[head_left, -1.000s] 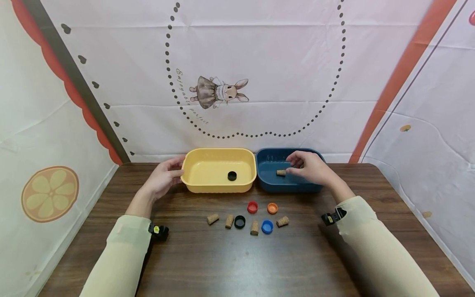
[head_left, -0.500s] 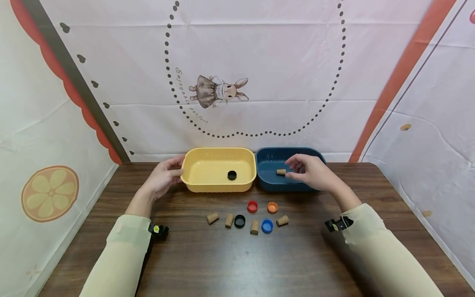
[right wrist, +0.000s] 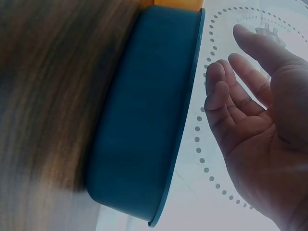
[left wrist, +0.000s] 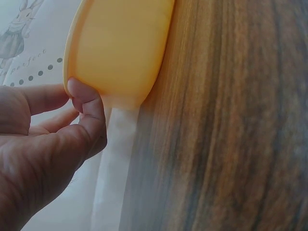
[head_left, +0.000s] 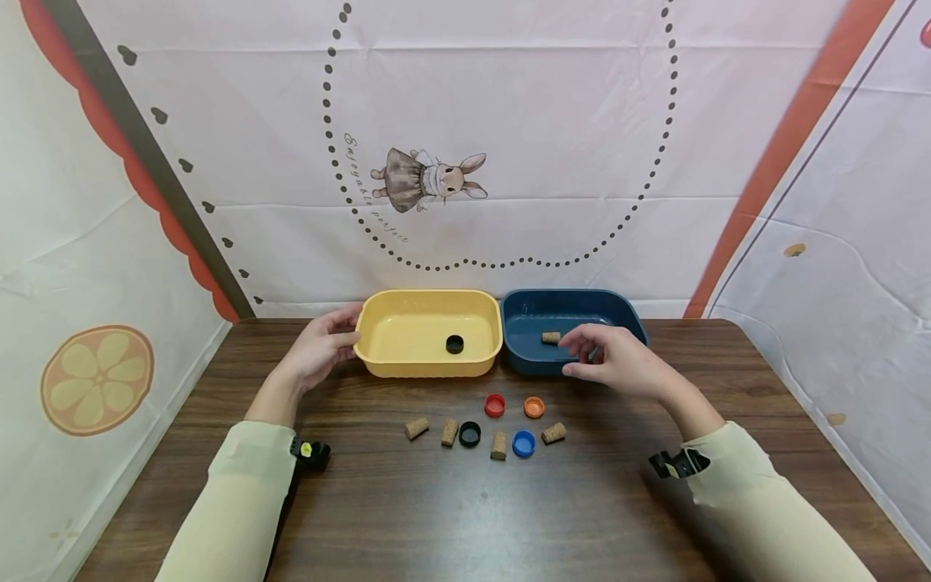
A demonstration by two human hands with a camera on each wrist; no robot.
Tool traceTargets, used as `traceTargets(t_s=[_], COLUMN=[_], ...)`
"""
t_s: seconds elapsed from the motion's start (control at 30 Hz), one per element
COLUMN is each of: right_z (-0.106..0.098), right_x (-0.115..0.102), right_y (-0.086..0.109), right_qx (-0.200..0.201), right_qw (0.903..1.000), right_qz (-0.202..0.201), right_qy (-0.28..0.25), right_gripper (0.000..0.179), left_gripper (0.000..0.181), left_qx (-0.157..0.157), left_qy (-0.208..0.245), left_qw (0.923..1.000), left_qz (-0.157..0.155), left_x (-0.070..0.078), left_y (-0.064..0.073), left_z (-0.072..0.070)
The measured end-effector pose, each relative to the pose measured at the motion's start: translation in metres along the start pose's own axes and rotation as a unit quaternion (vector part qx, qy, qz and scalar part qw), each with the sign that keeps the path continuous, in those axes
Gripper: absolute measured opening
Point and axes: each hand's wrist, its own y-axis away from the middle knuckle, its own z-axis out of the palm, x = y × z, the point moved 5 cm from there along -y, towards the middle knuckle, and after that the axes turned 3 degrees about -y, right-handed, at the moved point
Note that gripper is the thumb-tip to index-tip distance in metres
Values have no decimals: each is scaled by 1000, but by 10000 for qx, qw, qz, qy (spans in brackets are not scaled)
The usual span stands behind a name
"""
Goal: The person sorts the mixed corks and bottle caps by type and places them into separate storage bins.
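Note:
My left hand pinches the left rim of a yellow plastic basin, and the left wrist view has its thumb and finger at that rim. Inside the basin lies a black bottle cap. Beside it on the right stands a dark blue basin with one cork in it. Over the blue basin's front right rim hovers my right hand, fingers loosely bent and holding nothing. The right wrist view shows that hand apart from the basin's outer wall.
In front of the basins, several corks lie scattered on the wooden table. Among them are a red cap, an orange cap, a black cap and a blue cap. A printed cloth hangs behind.
My right hand has drawn back from inside the blue basin, toward me and slightly right, to above its front rim. The left hand, basins, corks and caps keep their places.

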Motion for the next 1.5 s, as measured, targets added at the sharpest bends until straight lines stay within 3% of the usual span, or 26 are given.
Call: traceTargets(t_s=[0.3, 0.73, 1.1, 1.5], right_z=[17, 44, 58, 65], right_x=[6, 16, 16, 13], right_y=[16, 31, 33, 30], right_qx=[-566, -1523, -1989, -2109], right_qw=[9964, 9773, 9694, 9713], right_qz=[87, 174, 127, 153], right_qy=[-623, -1462, -1433, -1091], right_gripper=[35, 38, 35, 27], left_gripper=[63, 63, 64, 63], left_qx=[-32, -36, -35, -46], left_qy=[-5, -2, 12, -44], left_qw=[10000, 10000, 10000, 10000], left_qz=[24, 0, 26, 41], left_x=[1, 1, 0, -1], left_y=[0, 1, 1, 0], left_z=[0, 0, 0, -1])
